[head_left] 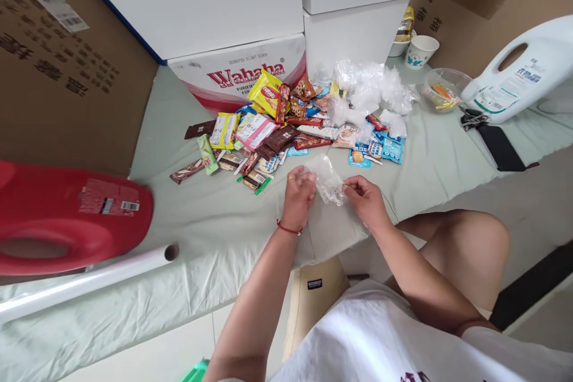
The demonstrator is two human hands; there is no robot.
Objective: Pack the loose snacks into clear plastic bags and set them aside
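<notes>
Two hands of mine are above the green cloth (224,215), near its front edge, which slants away on my right toward the white bottle (532,71). Ahead, the heap of snacks (280,138) and the crumpled bags (378,89) limit my reach; leftward, folded cloth gives room as far as the red jug (58,215). Between my hands hangs a clear plastic bag (330,182), thin, wrinkled and see-through. My right hand (369,203) pinches its side; my left hand (299,197) curls just beside it, whether gripping I cannot tell.
</notes>
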